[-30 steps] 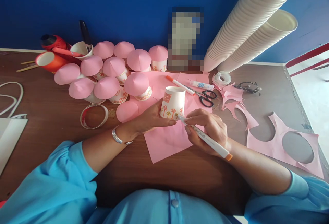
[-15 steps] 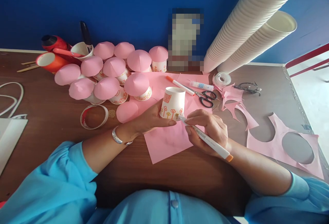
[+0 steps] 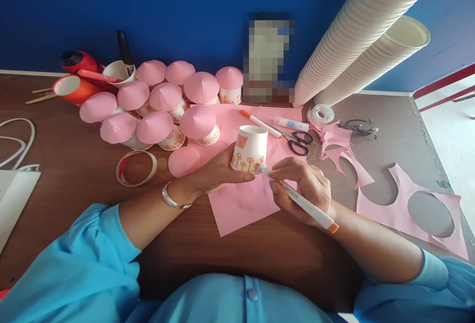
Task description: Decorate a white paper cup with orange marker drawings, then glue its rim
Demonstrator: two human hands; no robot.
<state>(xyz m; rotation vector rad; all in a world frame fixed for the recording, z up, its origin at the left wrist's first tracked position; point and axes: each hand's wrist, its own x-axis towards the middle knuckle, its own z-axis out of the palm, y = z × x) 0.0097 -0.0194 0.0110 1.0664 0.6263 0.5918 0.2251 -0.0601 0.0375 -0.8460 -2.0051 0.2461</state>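
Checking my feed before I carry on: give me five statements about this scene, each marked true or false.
1. The left grip holds a decorated paper cup. True.
2. The right grip holds a glue stick. False: it holds a marker.
3. A second marker lies near black-handled scissors. True.
4. Pink paper cones cap several cups. True.
5. Tall stacks stand left of the capped cups. False: the nested-cup stacks stand to their right.

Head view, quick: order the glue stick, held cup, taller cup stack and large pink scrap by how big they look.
1. Taller cup stack
2. Large pink scrap
3. Held cup
4. Glue stick
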